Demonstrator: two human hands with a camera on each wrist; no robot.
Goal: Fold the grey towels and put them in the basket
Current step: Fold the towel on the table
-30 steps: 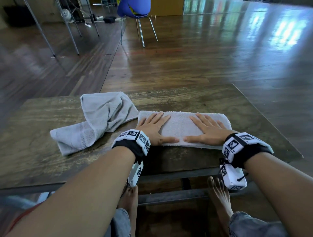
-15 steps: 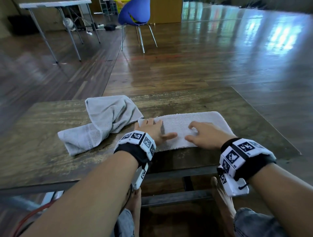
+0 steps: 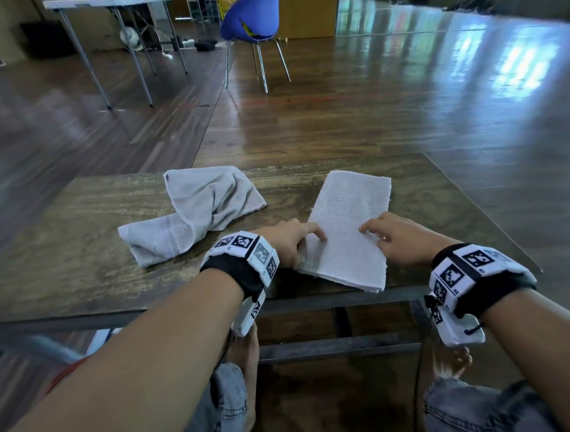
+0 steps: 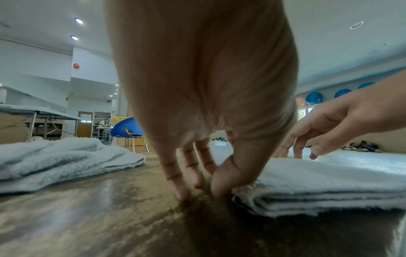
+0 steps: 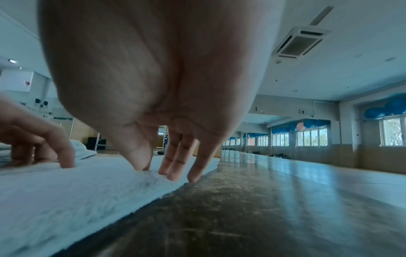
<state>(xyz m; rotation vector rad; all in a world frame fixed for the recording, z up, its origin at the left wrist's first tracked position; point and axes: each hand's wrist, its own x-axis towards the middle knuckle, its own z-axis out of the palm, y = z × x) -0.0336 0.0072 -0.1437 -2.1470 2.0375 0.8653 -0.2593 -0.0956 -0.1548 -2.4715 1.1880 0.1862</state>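
Observation:
A folded grey towel (image 3: 348, 228) lies lengthwise on the wooden table (image 3: 77, 246), its near end at the front edge. My left hand (image 3: 293, 240) is at its left edge. In the left wrist view the thumb (image 4: 222, 184) touches the folded towel's (image 4: 329, 182) edge and the fingers (image 4: 182, 189) touch the table beside it. My right hand (image 3: 391, 237) rests its fingertips (image 5: 173, 173) on the folded towel's (image 5: 66, 200) right edge. A second grey towel (image 3: 197, 212) lies crumpled to the left, untouched.
A blue chair (image 3: 249, 21) stands on the wooden floor beyond the table, with something yellow (image 4: 118, 119) behind it. A folding table (image 3: 92, 3) is at the far left. My bare feet are under the table's front rail.
The folded towel has turned from crosswise to lengthwise on the table. Both hands went from lying flat on it to touching its side edges with the fingertips.

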